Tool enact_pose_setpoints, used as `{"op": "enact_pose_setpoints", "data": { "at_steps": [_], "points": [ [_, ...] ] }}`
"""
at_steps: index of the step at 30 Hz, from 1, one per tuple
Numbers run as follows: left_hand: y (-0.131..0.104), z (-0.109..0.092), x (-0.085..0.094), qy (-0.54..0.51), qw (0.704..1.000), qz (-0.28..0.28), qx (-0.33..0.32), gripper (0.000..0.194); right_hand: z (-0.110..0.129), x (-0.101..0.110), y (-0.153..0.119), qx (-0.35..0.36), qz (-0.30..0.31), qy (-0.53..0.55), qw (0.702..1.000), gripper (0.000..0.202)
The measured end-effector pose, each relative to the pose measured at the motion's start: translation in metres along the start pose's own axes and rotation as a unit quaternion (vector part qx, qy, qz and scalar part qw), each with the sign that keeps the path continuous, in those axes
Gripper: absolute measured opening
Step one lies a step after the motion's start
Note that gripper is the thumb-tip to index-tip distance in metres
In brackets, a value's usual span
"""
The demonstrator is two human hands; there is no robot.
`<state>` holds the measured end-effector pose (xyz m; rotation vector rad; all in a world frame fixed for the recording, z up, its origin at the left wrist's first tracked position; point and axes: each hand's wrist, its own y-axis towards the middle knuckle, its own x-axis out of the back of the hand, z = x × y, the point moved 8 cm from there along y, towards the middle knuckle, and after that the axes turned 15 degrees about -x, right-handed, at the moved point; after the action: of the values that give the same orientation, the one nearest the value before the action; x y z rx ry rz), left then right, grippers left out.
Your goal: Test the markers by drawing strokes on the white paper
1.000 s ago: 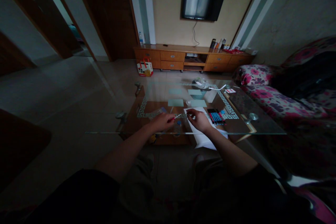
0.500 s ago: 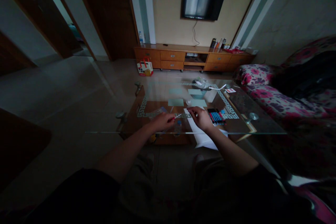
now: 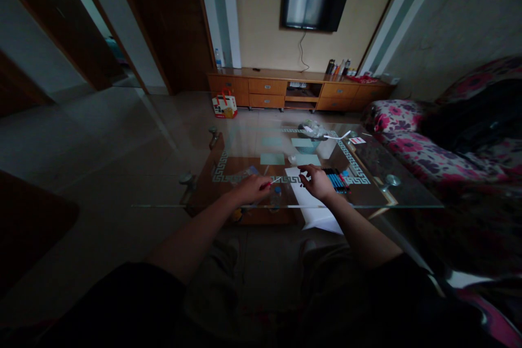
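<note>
Red-and-white stick (image 3: 276,180), pen-like and slender, sits in the left hand (image 3: 253,189) above the near part of the glass coffee table (image 3: 244,138). That hand's fingers are closed around the red end, probably to steady it while leaving the pale, straight end exposed toward the right hand (image 3: 318,182). The right hand is released, its bent fingers parted beside the pale end without touching it; no object shows between them, though the dim light blurs the fingertips. Keeping both hands close together probably suits work on something so small.

White paper (image 3: 316,218) spreads smooth and flat below the right hand, its front corner creased; whether it lies on the glass or beneath it, I cannot tell. Black, blue and red markers (image 3: 336,178) form a tidy row just beside that hand, likely lined up for easy reach.

Clear glass, printed with a pale angular key border, shows the brown wooden shelf (image 3: 244,217) beneath. A transparent bottle (image 3: 275,202) with a blue cap appears between the hands, nearer the front edge. Farther back are crinkled, filmy plastic (image 3: 313,129) and a rounded teal basket (image 3: 306,148).
</note>
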<state>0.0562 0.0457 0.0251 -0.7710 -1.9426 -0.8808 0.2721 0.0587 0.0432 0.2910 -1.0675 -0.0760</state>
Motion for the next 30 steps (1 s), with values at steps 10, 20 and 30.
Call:
{"op": "enact_pose_setpoints", "data": {
  "at_steps": [10,20,30],
  "points": [
    [0.001,-0.003,0.002,-0.002,1.000,0.002,0.004,0.015,0.007,-0.025,-0.005,0.034,0.110,-0.170,0.979,0.044],
    [0.001,-0.006,0.004,0.001,1.000,0.003,0.003,0.015,0.000,-0.042,-0.007,0.038,0.140,-0.181,0.973,0.047],
    [0.002,-0.005,0.004,0.005,1.000,0.004,0.010,0.015,-0.007,-0.045,-0.006,0.025,0.136,-0.184,0.973,0.039]
  ]
}}
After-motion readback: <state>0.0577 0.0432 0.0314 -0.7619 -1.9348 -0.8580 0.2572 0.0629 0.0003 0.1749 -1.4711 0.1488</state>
